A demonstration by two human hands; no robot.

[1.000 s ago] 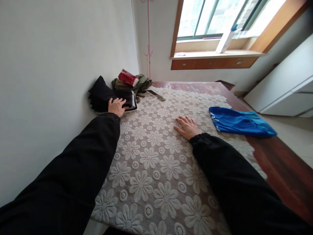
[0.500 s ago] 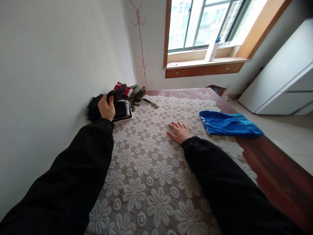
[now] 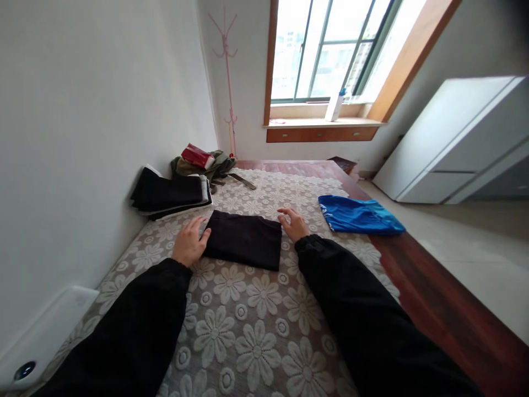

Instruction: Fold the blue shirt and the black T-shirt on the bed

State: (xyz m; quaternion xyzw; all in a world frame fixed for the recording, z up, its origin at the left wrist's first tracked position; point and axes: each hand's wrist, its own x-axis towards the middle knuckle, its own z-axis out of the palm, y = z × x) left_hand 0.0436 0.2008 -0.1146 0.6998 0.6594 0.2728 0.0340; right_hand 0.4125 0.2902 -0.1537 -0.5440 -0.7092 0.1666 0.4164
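A folded black cloth item (image 3: 244, 240), perhaps a garment, lies flat on the floral lace tablecloth (image 3: 256, 344) in the middle. At its left edge rests my left hand (image 3: 190, 241), thumb apart from the fingers and touching or nearly touching the fabric. Beside its upper right corner is my right hand (image 3: 294, 224), fingers apart and slightly bent, holding nothing. Left of them, against the wall, sits a stack of folded black and white cloths (image 3: 171, 191). A folded blue cloth (image 3: 359, 215) lies on the right side of the table.
Behind the stack are an olive bag (image 3: 221, 164) and a red packet (image 3: 198, 156). A white object with a dark round spot (image 3: 49, 331) stands at the lower left by the wall. Beyond the table are a pink coat stand (image 3: 228, 82) and a window (image 3: 326, 52).
My left hand has come from the stack by the wall toward the middle, and the folded black cloth now lies there. My right hand has stayed close by, its fingers more bent.
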